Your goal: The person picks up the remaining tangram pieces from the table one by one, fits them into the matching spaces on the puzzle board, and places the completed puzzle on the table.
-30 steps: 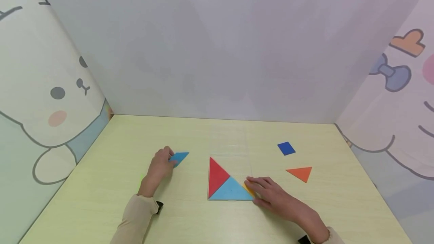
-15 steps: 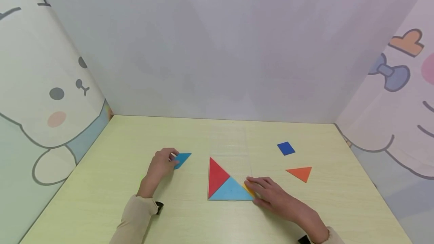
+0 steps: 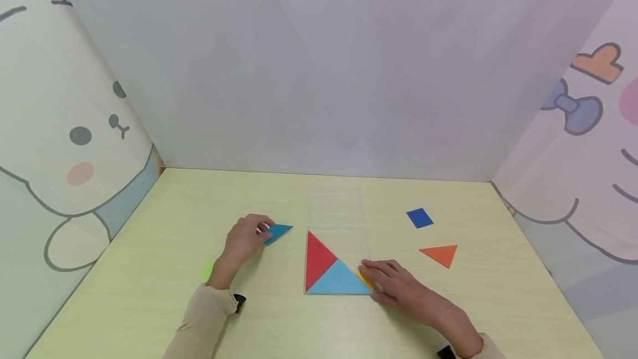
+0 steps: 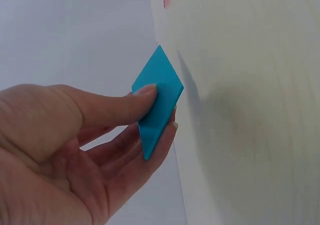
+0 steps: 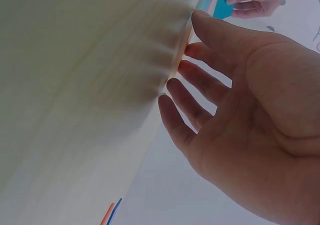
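My left hand (image 3: 245,241) pinches a blue parallelogram tangram piece (image 3: 280,232) between thumb and fingers, left of the red triangle (image 3: 318,262). In the left wrist view, the blue parallelogram (image 4: 159,75) is held tilted above the tabletop, thumb on its face and fingers behind. A light blue triangle (image 3: 340,281) lies against the red one. My right hand (image 3: 401,290) rests its fingertips at the right corner of the light blue triangle, partly covering a yellow piece (image 3: 366,280). Relaxed, spread fingers show on the right hand (image 5: 250,100) in the right wrist view.
A dark blue square (image 3: 420,218) and an orange triangle (image 3: 441,255) lie at the right of the table (image 3: 279,331). A bright green piece (image 3: 207,268) is partly hidden by the left wrist. Faint clear outlines (image 3: 339,228) show behind the triangles. Patterned walls stand around.
My left hand has carried the blue parallelogram a little to the right, toward the red triangle, and the green piece shows more. The right hand and the other pieces have stayed put.
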